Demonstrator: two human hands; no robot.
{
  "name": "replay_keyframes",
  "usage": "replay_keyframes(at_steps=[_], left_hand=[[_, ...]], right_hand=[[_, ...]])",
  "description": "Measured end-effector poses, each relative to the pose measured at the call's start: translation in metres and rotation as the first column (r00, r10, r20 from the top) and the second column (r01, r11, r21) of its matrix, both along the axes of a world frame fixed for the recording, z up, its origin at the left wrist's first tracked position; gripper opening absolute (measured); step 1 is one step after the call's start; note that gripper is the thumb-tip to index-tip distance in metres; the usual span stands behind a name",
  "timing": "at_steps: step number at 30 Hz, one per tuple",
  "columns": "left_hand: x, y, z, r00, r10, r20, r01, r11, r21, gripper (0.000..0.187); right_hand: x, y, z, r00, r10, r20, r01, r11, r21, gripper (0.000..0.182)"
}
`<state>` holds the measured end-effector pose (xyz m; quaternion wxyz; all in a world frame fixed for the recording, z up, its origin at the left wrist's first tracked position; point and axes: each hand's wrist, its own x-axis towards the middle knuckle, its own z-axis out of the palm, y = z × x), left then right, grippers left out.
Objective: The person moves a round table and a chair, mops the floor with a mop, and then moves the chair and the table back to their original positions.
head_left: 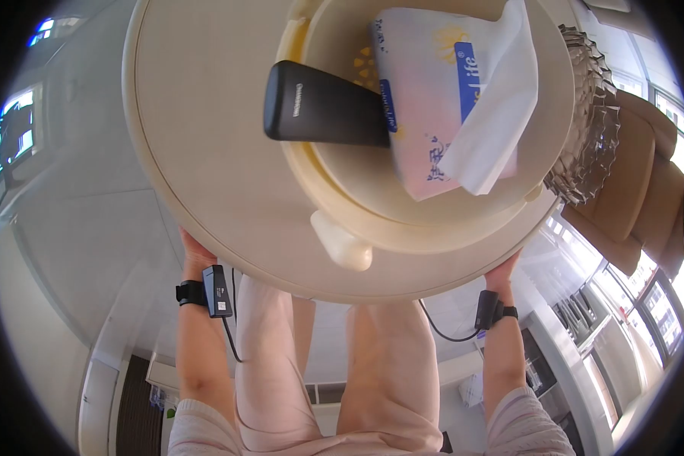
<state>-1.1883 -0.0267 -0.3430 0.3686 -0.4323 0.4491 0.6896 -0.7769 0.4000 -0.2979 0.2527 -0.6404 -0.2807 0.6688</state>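
A round beige table top [197,129] fills the upper middle of the head view. My left hand [195,247] is at its lower left edge and my right hand [503,270] at its lower right edge; the fingers of both are hidden under the rim. On the table top lies a round cream tray [403,235]. A tissue pack [425,99] rests in it, with a white tissue [501,99] sticking out. A black device [319,102] lies partly over the tray's left rim, its right end against the pack.
A cream knob-like piece [342,242] juts out below the tray. Clear wavy-edged glassware [585,121] stands at the right edge. Brown chairs [615,175] are beyond it. Each wrist wears a black strapped device with a cable. My legs are below the table edge.
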Motion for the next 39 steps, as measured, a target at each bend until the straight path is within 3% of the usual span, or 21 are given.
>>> replay_keyframes(at_steps=[2,9,11,14,17,19,21,24,26,27,29,32,36,38,39], left_hand=[[-0.004,0.005,0.010,0.994,0.004,0.106,-0.002,1.000,-0.023,0.059],[-0.008,0.002,0.018,0.994,-0.064,0.092,0.074,0.991,-0.110,0.057],[-0.007,0.001,0.015,0.994,0.005,0.109,0.020,0.973,-0.232,0.056],[-0.008,-0.021,0.002,0.996,0.007,0.090,0.018,0.962,-0.273,0.056],[-0.015,-0.035,-0.006,0.985,-0.173,-0.007,0.171,0.977,-0.124,0.055],[-0.015,-0.014,0.005,0.962,-0.252,-0.101,0.233,0.958,-0.168,0.055],[-0.023,0.027,0.026,0.996,-0.085,-0.031,0.083,0.995,-0.057,0.058],[-0.025,0.075,0.056,0.974,-0.198,-0.112,0.200,0.980,0.006,0.064],[-0.031,0.068,0.055,0.959,-0.285,-0.006,0.283,0.956,-0.073,0.071],[-0.030,0.061,0.052,0.954,-0.298,-0.023,0.296,0.953,-0.057,0.071],[-0.028,0.069,0.060,0.893,-0.441,0.086,0.446,0.847,-0.288,0.076],[-0.017,0.058,0.050,0.846,-0.515,0.141,0.533,0.805,-0.260,0.078],[0.034,0.081,0.056,0.825,-0.528,0.203,0.565,0.773,-0.289,0.078],[0.042,0.090,0.057,0.856,-0.449,0.257,0.516,0.771,-0.373,0.081],[0.043,0.090,0.057,0.851,-0.455,0.260,0.524,0.764,-0.378,0.081]], right_hand=[[0.005,-0.005,0.002,0.999,-0.011,-0.033,0.010,0.999,-0.041,0.055],[0.013,-0.012,0.008,0.998,-0.059,0.012,0.060,0.994,-0.088,0.053],[0.011,-0.014,0.007,0.997,-0.080,0.007,0.080,0.991,-0.110,0.051],[0.013,-0.015,0.006,0.995,-0.095,0.012,0.095,0.981,-0.169,0.050],[-0.004,-0.015,-0.002,0.995,-0.074,0.071,0.089,0.967,-0.239,0.048],[-0.006,-0.011,-0.019,0.991,-0.125,0.041,0.132,0.952,-0.277,0.047],[-0.019,0.003,-0.029,0.983,-0.184,0.008,0.179,0.944,-0.276,0.051],[-0.056,0.030,-0.026,0.969,-0.242,-0.049,0.221,0.938,-0.267,0.058],[-0.079,0.052,-0.017,0.957,-0.268,-0.110,0.229,0.933,-0.279,0.062],[-0.090,0.050,-0.017,0.969,-0.240,-0.065,0.213,0.936,-0.281,0.065],[-0.101,0.060,-0.021,0.974,-0.225,-0.032,0.207,0.937,-0.280,0.068],[-0.086,0.055,-0.053,0.998,-0.004,-0.060,-0.020,0.917,-0.399,0.072],[-0.071,0.074,-0.001,0.994,0.098,-0.046,-0.108,0.887,-0.449,0.076],[-0.070,0.077,0.003,0.935,0.351,0.051,-0.309,0.876,-0.371,0.083],[-0.070,0.079,0.004,0.938,0.343,0.049,-0.300,0.876,-0.377,0.083]])
